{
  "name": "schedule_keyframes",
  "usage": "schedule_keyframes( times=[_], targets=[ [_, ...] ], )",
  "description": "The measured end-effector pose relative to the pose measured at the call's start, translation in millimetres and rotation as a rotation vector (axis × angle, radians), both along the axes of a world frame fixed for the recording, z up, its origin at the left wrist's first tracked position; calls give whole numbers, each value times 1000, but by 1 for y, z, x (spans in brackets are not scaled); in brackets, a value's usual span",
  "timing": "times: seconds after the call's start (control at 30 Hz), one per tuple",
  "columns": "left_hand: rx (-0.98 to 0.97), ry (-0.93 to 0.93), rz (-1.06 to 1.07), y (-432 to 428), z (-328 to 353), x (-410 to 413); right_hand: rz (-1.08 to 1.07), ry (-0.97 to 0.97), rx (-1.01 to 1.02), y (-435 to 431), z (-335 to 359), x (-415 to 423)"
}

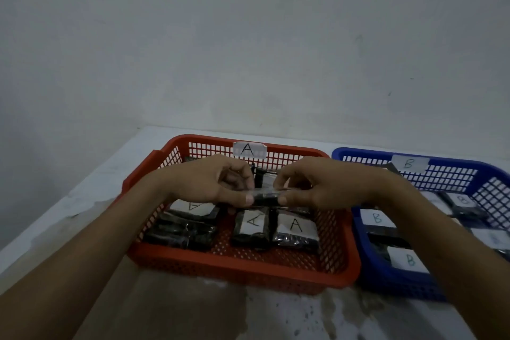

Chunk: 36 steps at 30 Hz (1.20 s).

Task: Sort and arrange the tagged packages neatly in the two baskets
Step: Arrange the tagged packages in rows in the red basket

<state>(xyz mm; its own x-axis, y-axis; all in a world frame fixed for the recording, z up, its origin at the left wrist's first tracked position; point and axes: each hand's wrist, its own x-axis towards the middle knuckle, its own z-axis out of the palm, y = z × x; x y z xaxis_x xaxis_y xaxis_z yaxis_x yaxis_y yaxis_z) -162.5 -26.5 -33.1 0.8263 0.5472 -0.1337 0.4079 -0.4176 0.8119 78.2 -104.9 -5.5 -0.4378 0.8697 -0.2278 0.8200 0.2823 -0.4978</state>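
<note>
A red basket (242, 266) with an "A" tag on its far wall holds several black packages with white "A" labels (295, 232). Over its middle, my left hand (212, 182) and my right hand (311, 185) together pinch one small black package (266, 197), each at one end, thumbs underneath. Its label is hidden. To the right stands a blue basket (380, 270) tagged "B", with several "B" packages (408, 258) inside, partly hidden by my right forearm.
Both baskets sit side by side on a white, stained table (82, 190) pushed against a plain grey wall. The table's left edge runs diagonally at the left. Bare tabletop lies in front of the baskets.
</note>
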Motion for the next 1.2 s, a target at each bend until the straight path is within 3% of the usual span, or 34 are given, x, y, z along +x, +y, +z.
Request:
schedule_keyframes(
  times=[0.1,0.23,0.5,0.77,0.97,1.2],
  targets=[
    [-54,-87,1,-2,-17,4,-52,-62,250,-10,-11,5],
    [-43,-140,37,-3,-24,4,-49,-68,348,-20,-25,7],
    [147,-102,3,-6,-24,-1,-27,14,217,-31,-23,15],
    [197,90,13,-6,-36,-2,103,-275,177,-33,-33,0],
    [373,188,16,-2,-48,2,98,-351,263,-31,-47,-15],
    [374,199,14,0,-51,5,113,-404,339,-26,-60,-25]
  ],
)
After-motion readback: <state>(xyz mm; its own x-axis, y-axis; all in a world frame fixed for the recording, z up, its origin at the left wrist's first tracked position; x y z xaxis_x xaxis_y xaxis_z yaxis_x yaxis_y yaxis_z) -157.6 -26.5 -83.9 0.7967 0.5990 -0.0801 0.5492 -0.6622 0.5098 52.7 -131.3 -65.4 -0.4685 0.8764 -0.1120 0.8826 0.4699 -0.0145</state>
